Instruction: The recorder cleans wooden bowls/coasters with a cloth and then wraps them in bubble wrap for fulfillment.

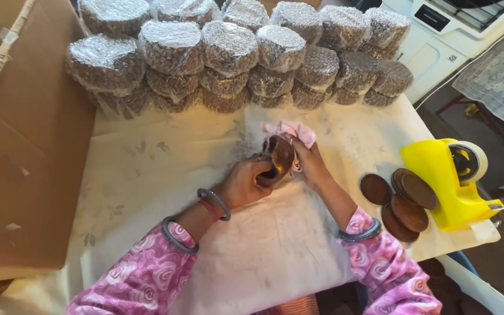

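A glossy, rounded brown bowl [279, 158] is sitting above the middle of the cloth-covered table [147, 169]. The left hand [245, 182] is curling its fingers tight around the bowl's rim, gripping it. The right hand [310, 164] is closing on a soft pink cloth [293, 131], pressing it against the bowl. Flat brown discs [402, 201] are lying by a yellow tape dispenser [447, 181]; bubble-wrapped bundles [228, 52] are stacked behind.

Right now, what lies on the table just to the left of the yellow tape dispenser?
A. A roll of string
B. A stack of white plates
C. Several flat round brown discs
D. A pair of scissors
C: several flat round brown discs lie overlapping on the table cloth beside the yellow tape dispenser, to the right of the person's right hand.
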